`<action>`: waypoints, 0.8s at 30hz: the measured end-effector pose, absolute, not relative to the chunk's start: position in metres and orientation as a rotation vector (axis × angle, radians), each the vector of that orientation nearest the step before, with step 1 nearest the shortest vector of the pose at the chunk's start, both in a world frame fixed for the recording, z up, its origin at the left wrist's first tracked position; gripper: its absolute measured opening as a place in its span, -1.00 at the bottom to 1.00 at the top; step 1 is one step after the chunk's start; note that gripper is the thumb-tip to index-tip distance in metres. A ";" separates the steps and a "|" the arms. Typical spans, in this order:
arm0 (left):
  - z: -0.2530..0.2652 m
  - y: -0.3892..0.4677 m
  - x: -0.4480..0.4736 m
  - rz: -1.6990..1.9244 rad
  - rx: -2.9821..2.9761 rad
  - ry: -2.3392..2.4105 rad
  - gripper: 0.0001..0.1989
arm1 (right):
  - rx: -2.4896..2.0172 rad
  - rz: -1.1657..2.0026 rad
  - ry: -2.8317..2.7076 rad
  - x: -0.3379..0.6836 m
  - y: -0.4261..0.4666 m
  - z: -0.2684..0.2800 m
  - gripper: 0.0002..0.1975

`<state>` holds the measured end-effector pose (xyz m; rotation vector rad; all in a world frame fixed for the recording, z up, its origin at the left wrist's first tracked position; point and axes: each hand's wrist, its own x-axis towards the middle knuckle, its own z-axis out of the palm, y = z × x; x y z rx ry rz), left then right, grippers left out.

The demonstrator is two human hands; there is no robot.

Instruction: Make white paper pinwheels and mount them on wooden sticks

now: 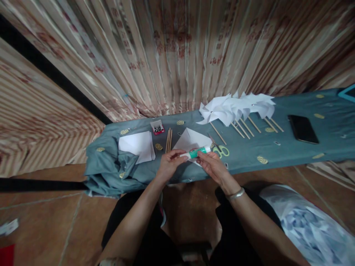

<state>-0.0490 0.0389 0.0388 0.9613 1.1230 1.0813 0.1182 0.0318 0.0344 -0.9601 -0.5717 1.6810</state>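
Between my two hands is a white and green glue stick (197, 152), held level over the front of the cloth-covered bench. My left hand (169, 162) pinches its white left end. The fingers of my right hand (212, 162) close on the green right part. Beneath it lies a folded white paper square (191, 138) with creases, partly hidden by the glue stick and my hands. Just right of the paper, green-handled scissors (222, 150) rest on the cloth. Several thin wooden sticks (168, 140) lie left of the paper.
A stack of white paper (135, 146) and a small red box of pins (158, 127) sit at left. Several paper pinwheels (238, 107) on sticks lie behind right. A black phone (303, 128) is farther right. A plastic bag of paper scraps (307, 225) stands on the floor.
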 end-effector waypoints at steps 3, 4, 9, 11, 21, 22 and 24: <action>0.036 0.045 -0.058 1.100 1.020 1.148 -0.64 | -0.952 1.617 -0.466 0.130 0.035 0.034 -0.72; 0.035 0.048 -0.064 1.116 1.062 1.178 -0.64 | -0.943 1.598 -0.438 0.135 0.036 0.033 -0.72; 0.025 0.066 -0.110 1.199 1.524 1.519 -0.69 | -0.968 1.527 -0.367 0.162 0.042 0.024 -0.70; 0.020 0.071 -0.125 1.157 1.682 1.604 -0.70 | -0.994 1.498 -0.366 0.170 0.043 0.019 -0.69; -0.003 0.085 -0.144 0.852 2.192 1.760 -0.72 | -0.981 1.432 -0.324 0.192 0.048 0.019 -0.75; -0.005 0.086 -0.144 0.830 2.205 1.766 -0.71 | -0.978 1.424 -0.315 0.194 0.049 0.020 -0.75; -0.008 0.087 -0.145 0.807 2.227 1.769 -0.69 | -0.978 1.406 -0.308 0.198 0.050 0.020 -0.75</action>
